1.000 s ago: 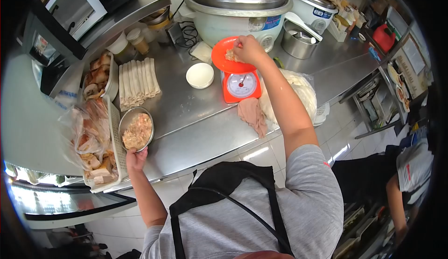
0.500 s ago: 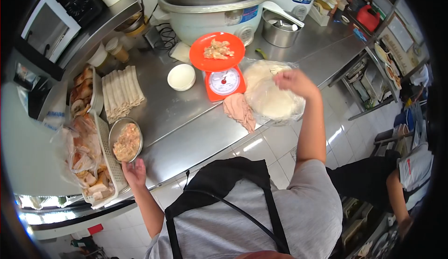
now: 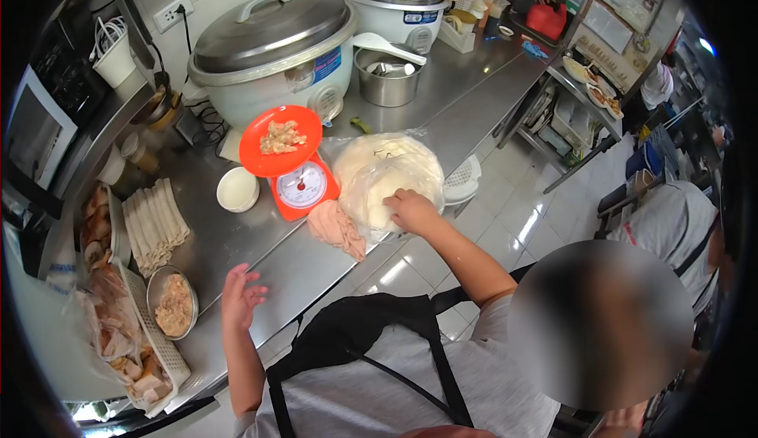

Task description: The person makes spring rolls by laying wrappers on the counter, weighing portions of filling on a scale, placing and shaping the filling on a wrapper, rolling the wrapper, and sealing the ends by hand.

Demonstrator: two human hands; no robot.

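My left hand [image 3: 242,297] is raised over the front of the counter, empty, with its fingers apart, to the right of a metal bowl of minced meat [image 3: 174,305]. With bent fingers, my right hand [image 3: 413,211] touches the front edge of a plastic bag of pale dough [image 3: 387,171]; whether it pinches the plastic is unclear. Left of the dough, an orange scale [image 3: 302,186] carries an orange plate [image 3: 251,152] with a small heap of meat [image 3: 283,136]. A pink cloth [image 3: 338,229] lies beside the scale, and a white bowl [image 3: 238,189] stands on its left.
Rolled white sheets [image 3: 155,225] and a white basket [image 3: 167,361] with bagged meat are on the left. Behind stand a large rice cooker [image 3: 272,59], a steel pot [image 3: 388,83] and a second cooker [image 3: 392,18]. Another person in a grey shirt [image 3: 667,221] is at the right.
My left hand has let go of the metal bowl and moved right. My right hand has left the meat on the plate and come down to the dough bag. The view has shifted right.
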